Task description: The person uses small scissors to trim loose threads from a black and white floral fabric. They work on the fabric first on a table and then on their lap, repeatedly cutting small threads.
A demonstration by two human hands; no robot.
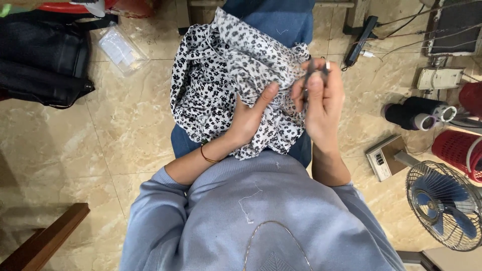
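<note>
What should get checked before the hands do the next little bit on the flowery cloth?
1. Cloth held: ok, the left hand grips it on the lap.
2. Tool held: ok, the right hand pinches a small dark tool, maybe snips.
3. Left thumb away from the tool's tip: cannot tell, they look close.
4. Tool open or shut: cannot tell, too small.
5. Cloth off the floor: ok, it is bunched over the knees.

Home sewing corner: thread spools [419, 113], fabric [226, 75]
</note>
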